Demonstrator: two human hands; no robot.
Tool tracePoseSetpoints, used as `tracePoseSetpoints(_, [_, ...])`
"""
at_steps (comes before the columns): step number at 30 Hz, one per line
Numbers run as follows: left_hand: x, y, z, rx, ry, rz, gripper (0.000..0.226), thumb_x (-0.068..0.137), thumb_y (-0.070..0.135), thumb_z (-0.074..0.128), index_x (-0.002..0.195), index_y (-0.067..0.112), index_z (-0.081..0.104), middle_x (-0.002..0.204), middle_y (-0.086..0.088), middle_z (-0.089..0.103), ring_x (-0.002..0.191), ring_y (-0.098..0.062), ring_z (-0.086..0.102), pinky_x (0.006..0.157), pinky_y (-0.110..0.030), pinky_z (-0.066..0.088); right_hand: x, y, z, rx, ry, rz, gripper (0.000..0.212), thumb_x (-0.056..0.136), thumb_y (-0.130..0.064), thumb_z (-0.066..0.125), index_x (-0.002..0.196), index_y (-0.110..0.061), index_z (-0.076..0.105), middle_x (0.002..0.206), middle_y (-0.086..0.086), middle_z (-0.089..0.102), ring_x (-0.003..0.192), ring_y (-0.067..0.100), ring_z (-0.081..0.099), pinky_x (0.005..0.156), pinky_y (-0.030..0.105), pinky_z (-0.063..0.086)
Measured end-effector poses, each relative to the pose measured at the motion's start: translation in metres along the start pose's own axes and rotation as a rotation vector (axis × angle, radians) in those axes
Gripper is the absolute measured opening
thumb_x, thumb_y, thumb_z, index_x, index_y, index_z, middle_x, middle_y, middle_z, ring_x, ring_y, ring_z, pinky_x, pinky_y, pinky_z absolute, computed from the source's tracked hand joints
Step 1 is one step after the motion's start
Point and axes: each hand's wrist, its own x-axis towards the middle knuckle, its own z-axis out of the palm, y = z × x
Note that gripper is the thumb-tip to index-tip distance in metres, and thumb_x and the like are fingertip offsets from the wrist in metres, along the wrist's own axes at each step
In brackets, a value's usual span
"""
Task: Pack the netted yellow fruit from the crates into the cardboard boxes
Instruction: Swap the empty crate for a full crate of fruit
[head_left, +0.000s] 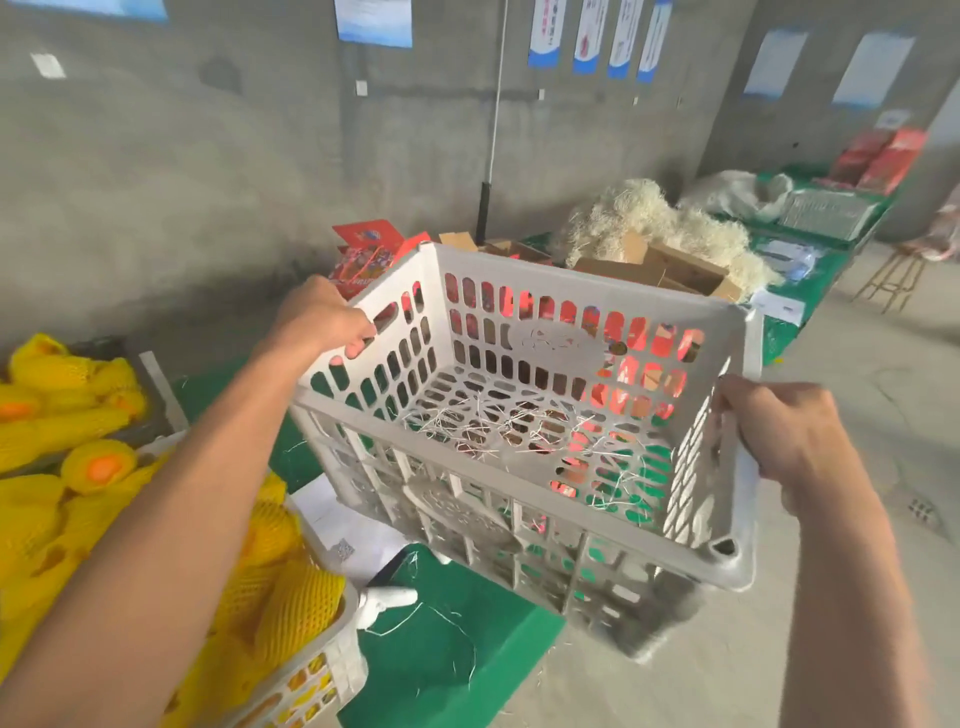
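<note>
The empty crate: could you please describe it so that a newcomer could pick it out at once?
Look above the green table, in the middle of the view. A white slotted crate is held up by its rim, left hand and right hand gripping opposite ends. Unlike the crates at left, full of netted yellow fruit, it holds only stray straw.
</note>
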Motion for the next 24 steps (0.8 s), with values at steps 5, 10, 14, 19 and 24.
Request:
tracePoseSetpoints(5, [0.055, -0.014, -0.023, 0.03, 0.016, -0.025, 0.019, 0.061, 0.028, 0.076, 0.062, 0.009, 0.076, 0.061, -0.004, 0.073, 0.049, -0.019, 0.067, 0.075, -0.037, 0.062, 0.025, -0.028, 0.046, 0.044, -0.05, -0.084, 0.037, 0.055, -0.051, 0.056, 0.073, -0.027, 0.076, 0.063, 0.008, 0.072, 0.064, 0.031, 0.073, 0.07, 0.048, 0.063])
tracePoseSetpoints(10, [0.105, -0.019, -0.036, 0.029, 0.059, -0.069, 0.023, 0.068, 0.032, 0.08, 0.064, 0.009, 0.078, 0.061, 0.0, 0.074, 0.044, -0.016, 0.063, 0.077, -0.033, 0.059, 0.05, -0.043, 0.094, 0.107, -0.137, -0.172, 0.047, 0.061, -0.05, 0.056, 0.067, -0.007, 0.073, 0.055, 0.004, 0.07, 0.049, 0.019, 0.07, 0.046, 0.033, 0.058])
tracePoseSetpoints(14, [0.139, -0.02, -0.044, 0.052, 0.091, -0.089, 0.022, 0.071, 0.031, 0.081, 0.066, 0.009, 0.078, 0.065, -0.003, 0.075, 0.063, -0.02, 0.073, 0.082, -0.037, 0.061, 0.073, -0.056, 0.132, 0.172, -0.219, -0.198, 0.043, 0.078, -0.041, 0.058, 0.071, -0.001, 0.071, 0.055, 0.007, 0.07, 0.054, 0.026, 0.073, 0.046, 0.034, 0.059])
tracePoseSetpoints(19, [0.186, -0.027, -0.059, -0.005, 0.127, -0.108, 0.018, 0.079, 0.026, 0.082, 0.074, 0.009, 0.078, 0.067, 0.0, 0.076, 0.078, -0.017, 0.075, 0.095, -0.039, 0.056, 0.09, -0.076, 0.183, 0.247, -0.29, -0.205, 0.055, 0.068, -0.062, 0.058, 0.08, -0.012, 0.077, 0.065, 0.003, 0.075, 0.058, 0.023, 0.075, 0.053, 0.041, 0.063])
tracePoseSetpoints(24, [0.235, -0.041, -0.086, -0.001, 0.202, -0.146, 0.026, 0.076, 0.03, 0.084, 0.095, 0.014, 0.078, 0.071, 0.004, 0.075, 0.085, -0.016, 0.072, 0.083, -0.032, 0.051, 0.094, -0.09, 0.243, 0.284, -0.304, -0.174, 0.046, 0.081, -0.058, 0.062, 0.08, -0.012, 0.073, 0.064, -0.001, 0.075, 0.055, 0.023, 0.075, 0.066, 0.046, 0.064])
